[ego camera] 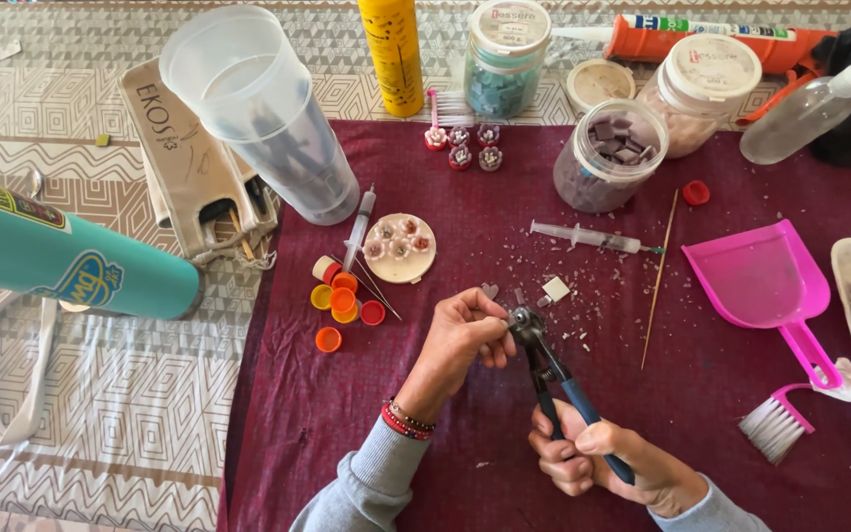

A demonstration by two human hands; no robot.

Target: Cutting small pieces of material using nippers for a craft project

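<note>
The right hand [598,458] squeezed the blue-handled nippers [554,369]; at their head, the left hand [465,335] pinched a small tile piece [511,317].

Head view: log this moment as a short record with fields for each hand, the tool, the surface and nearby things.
left hand: pinches a small tile piece at the nipper head
right hand: grips the nippers' blue handles
nippers: head up, handles toward the person
cloth: dark red, strewn with tile chips
left of hands: bottle caps, orange and yellow
above hands: syringe, open jar of tiles
right: pink dustpan, brush
</note>
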